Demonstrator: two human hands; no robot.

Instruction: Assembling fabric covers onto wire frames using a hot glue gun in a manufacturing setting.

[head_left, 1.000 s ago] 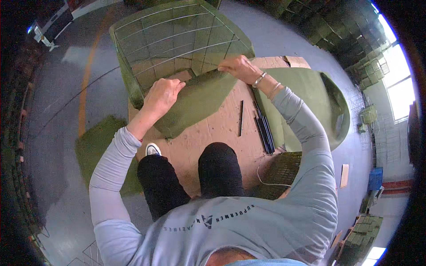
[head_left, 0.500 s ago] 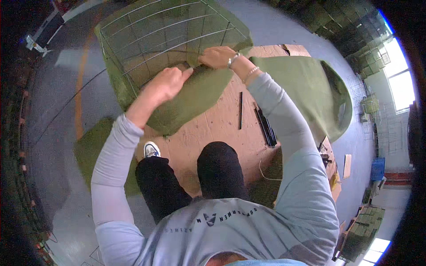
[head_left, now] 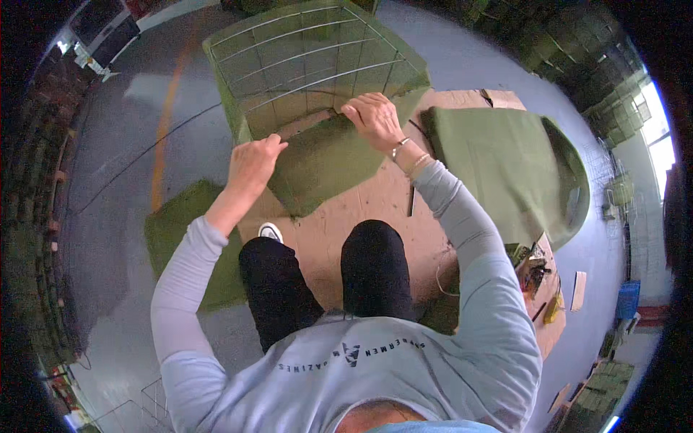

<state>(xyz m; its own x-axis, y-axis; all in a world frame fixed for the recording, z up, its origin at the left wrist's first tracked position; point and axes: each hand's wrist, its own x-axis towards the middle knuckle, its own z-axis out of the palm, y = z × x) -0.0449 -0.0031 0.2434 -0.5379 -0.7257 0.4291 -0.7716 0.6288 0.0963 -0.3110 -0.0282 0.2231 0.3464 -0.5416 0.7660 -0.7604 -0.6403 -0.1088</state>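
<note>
A wire frame [head_left: 307, 88] of thin metal rods lies far ahead of me, with a green fabric cover [head_left: 325, 169] around it and a flap hanging over its near side. Along the near-left rim, my left hand [head_left: 253, 164] is closed, its fingertips pinched at the flap's edge. My right hand [head_left: 377, 121], with two bracelets at the wrist, rests over the flap's edge near the right side. Its thumb stands apart from its loosely bent fingers, and the fingertips are partly hidden. Between the hands the flap's dark edge shows.
Flattened cardboard [head_left: 325, 242] lies beneath the work and my legs. A second green cover [head_left: 498, 166] lies at right, and green fabric [head_left: 188, 216] at left. A thin black strip [head_left: 411, 200] lies beside my right forearm. Small tools [head_left: 535, 274] sit farther right.
My hands have moved apart: the left slid leftward along the rim, while the right drew slightly nearer and loosened. The whole view has shifted, with the frame now farther right.
</note>
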